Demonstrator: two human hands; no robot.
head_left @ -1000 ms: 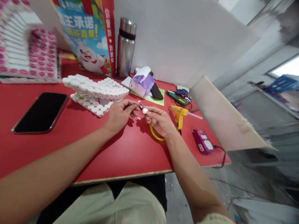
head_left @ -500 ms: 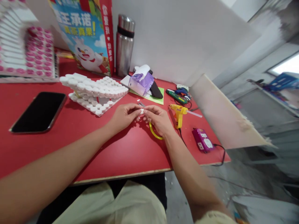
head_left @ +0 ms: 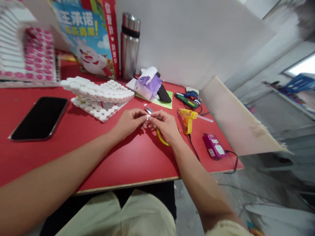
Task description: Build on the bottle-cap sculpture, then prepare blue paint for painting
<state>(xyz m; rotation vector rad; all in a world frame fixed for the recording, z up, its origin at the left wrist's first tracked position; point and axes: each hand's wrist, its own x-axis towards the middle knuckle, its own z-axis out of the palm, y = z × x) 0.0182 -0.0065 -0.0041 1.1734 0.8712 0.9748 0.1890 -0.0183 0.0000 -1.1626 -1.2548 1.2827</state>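
Both my hands meet over the red table (head_left: 137, 164). Between the fingertips of my left hand (head_left: 129, 123) and my right hand (head_left: 166, 124) is a small white piece (head_left: 148, 117), pinched from both sides; its exact kind is too small to make out. Yellow-handled scissors (head_left: 162, 139) lie under my right hand, the blade tips showing just beyond my fingers and the middle hidden. Left of my hands stands a white structure (head_left: 98, 95) built from many small round discs, its upper layer tilted over the lower one.
A phone (head_left: 40, 118) lies at left. Behind are a steel flask (head_left: 130, 49), a printed bag (head_left: 88, 42), a purple tissue pack (head_left: 149, 85) and a pink-and-white disc piece (head_left: 40, 54). To the right are a yellow glue gun (head_left: 189, 119), a green tool (head_left: 185, 100) and a purple power socket (head_left: 213, 146).
The scissor blades show a little more past my fingertips. Both hands keep the small white piece pinched, with only slight finger movement; the view has shifted slightly.
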